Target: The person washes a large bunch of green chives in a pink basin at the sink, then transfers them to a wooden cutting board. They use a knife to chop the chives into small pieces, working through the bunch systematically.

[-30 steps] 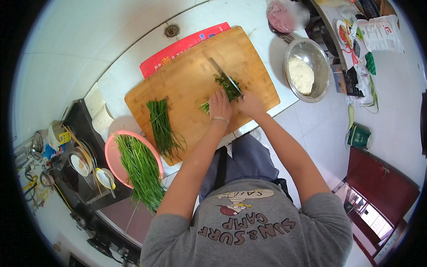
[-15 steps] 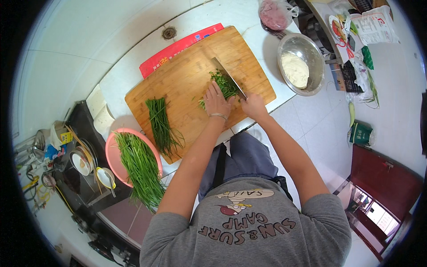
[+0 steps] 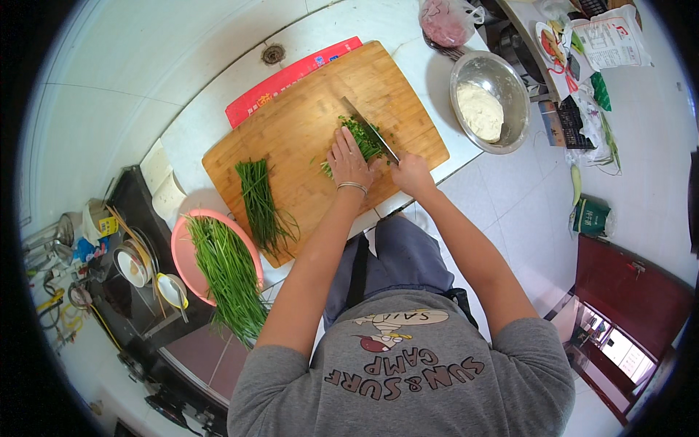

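On the wooden cutting board [image 3: 306, 109], my left hand [image 3: 351, 166] presses down on a small bunch of chives. Its fingers reach forward over the bunch and the thumb lies on the near side; pale stem ends peek out to its left. Cut green chives [image 3: 362, 138] lie just right of the fingers, against the blade. My right hand [image 3: 412, 175] is closed round the handle of a kitchen knife [image 3: 370, 130], whose wide blade points away and to the left. A bundle of uncut chives [image 3: 258, 200] lies at the board's left side.
A pink basin [image 3: 182, 256] heaped with long chives [image 3: 226, 277] stands left of the board. To the right, a metal bowl [image 3: 515, 109] contains dough [image 3: 478, 113]. Behind the board is a red box [image 3: 291, 76]; a bag of pinkish stuff [image 3: 445, 23] sits at the back right.
The knife and my right hand have shifted very slightly left along with the whole view. My left hand stays on the bunch; little else differs.
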Demonstrator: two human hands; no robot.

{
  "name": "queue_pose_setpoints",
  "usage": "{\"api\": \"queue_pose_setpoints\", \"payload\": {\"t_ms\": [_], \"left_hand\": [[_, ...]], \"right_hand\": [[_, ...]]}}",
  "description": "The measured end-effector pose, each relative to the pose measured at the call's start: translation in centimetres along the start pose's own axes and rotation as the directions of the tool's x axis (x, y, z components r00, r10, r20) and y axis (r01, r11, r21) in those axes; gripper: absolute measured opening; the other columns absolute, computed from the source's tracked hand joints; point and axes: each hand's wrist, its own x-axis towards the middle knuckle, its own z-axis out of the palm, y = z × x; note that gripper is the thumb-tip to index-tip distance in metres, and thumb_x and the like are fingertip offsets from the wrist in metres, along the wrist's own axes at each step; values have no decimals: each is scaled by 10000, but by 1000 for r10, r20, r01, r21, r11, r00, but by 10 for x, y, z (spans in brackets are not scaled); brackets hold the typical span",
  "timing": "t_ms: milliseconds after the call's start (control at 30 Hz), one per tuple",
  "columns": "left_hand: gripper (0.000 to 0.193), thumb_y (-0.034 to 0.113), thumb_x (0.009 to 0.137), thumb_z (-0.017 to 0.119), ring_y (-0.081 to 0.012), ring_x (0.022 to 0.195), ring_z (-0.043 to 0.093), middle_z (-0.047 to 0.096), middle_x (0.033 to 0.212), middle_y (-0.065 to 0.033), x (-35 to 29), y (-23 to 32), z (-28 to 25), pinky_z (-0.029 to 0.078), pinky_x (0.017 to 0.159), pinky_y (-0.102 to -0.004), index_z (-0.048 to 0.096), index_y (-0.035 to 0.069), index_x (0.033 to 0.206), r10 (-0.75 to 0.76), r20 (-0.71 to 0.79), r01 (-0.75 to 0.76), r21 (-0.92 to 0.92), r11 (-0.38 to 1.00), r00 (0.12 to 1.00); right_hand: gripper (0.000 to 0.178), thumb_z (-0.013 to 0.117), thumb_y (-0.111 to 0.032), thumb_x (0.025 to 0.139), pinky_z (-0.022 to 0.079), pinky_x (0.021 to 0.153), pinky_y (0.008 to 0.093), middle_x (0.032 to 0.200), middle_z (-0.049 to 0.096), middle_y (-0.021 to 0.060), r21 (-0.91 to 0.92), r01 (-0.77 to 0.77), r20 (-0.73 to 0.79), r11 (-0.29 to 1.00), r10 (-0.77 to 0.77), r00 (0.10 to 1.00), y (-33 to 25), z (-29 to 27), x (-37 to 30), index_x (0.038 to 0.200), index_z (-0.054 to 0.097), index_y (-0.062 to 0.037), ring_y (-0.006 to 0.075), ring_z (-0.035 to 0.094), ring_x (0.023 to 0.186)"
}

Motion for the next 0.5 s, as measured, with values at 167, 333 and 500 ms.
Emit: {"api": "queue_pose_setpoints", "payload": {"t_ms": [167, 333, 500], "left_hand": [[1139, 457, 653, 750, -311, 1235, 353, 282, 1410, -209, 4, 0, -5, 275, 1012, -413, 78, -76, 1403, -23, 16, 24, -64, 998, 1000], [1114, 409, 643, 769, -327, 1215, 365, 303, 1386, -224, 5, -1, 3, 278, 1011, -419, 114, -104, 1384, -46, -9, 46, -65, 997, 999], [1072, 481, 665, 729, -309, 1205, 365, 332, 1358, -206, 3, -4, 6, 285, 1004, -414, 179, -108, 1372, -47, -30, 47, -16, 999, 998]], "right_hand": [[196, 533, -156, 778, 477, 724, 504, 751, 596, 290, 24, -35, 31, 999, 35, 999, -7, -2, -2, 803, 599, 26, 443, 595, 767], [207, 532, -170, 791, 481, 734, 502, 764, 603, 288, -50, -15, 84, 999, 19, 996, -1, 6, 1, 817, 605, 21, 443, 598, 783], [214, 533, -173, 788, 487, 749, 495, 814, 611, 286, -72, -14, 148, 997, 25, 989, 2, 15, 5, 859, 604, 16, 436, 604, 820]]}}
